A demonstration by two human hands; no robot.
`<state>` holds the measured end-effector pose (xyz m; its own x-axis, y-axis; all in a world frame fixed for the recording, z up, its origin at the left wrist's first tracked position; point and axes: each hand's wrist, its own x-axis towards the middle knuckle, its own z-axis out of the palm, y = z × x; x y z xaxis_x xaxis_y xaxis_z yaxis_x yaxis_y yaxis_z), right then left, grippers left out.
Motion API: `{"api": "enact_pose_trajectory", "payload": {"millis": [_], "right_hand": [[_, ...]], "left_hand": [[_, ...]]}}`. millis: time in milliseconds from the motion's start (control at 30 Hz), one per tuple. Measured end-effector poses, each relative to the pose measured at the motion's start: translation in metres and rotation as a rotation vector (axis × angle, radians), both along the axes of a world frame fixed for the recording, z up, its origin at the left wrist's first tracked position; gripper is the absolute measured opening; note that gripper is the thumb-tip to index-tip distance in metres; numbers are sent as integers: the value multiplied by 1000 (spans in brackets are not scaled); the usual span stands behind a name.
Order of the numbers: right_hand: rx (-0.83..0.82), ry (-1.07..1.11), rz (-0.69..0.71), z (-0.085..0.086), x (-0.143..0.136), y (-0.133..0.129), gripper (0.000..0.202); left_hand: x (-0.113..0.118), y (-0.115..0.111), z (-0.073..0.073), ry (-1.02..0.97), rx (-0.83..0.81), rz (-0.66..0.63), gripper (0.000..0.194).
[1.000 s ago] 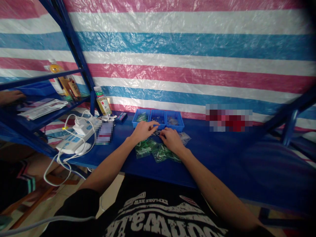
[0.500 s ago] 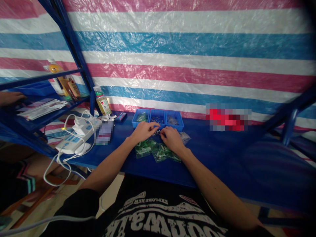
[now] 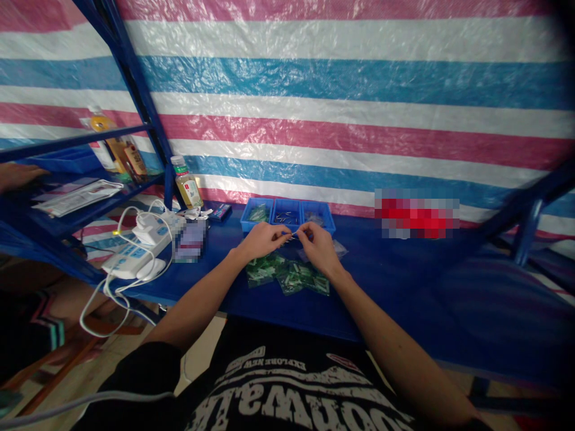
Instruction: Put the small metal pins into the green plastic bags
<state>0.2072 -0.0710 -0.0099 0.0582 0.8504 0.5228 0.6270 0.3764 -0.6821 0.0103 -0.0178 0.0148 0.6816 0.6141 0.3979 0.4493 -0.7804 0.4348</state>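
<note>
My left hand (image 3: 266, 239) and my right hand (image 3: 315, 244) meet fingertip to fingertip just in front of three joined blue bins. Both are pinched around something small and thin, too small to name. The left bin (image 3: 243, 224) holds green-tinted packets, the middle bin (image 3: 286, 227) small dark metallic pieces, and the right bin (image 3: 331, 224) small clear items. Several green-tinted packets (image 3: 294, 277) lie on the table below my hands. A clear bag (image 3: 340, 249) lies beside my right hand.
On the blue table (image 3: 386, 281), a power strip (image 3: 130, 251) with white cables, a bottle (image 3: 187, 185) and a small dark box (image 3: 220, 212) stand left. A pixelated red object (image 3: 415, 216) is at right. Another person's hand (image 3: 20, 176) rests far left.
My right hand has risen slightly, and its fingertips have closed in toward my left hand's. A thin piece now shows between them. My left hand has barely moved.
</note>
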Motion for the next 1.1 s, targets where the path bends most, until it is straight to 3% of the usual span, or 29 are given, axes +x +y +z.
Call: {"api": "enact_pose_trajectory", "payload": {"millis": [167,533,900,1100], "right_hand": [[-30,48,27,1,-1,-1,15],[39,-149,55,1,-4,-5,10],[-28,-268,38,-2,-4,-5,34],[9,-216,45,-1,-4,-6,26]], "left_hand": [[-1,-1,1,4,12,-4,20],[-1,-2,2,-14,26,22,17],[-1,-4,5,-40,11,23,23],[0,-3,4,-34,4,27,21]]}}
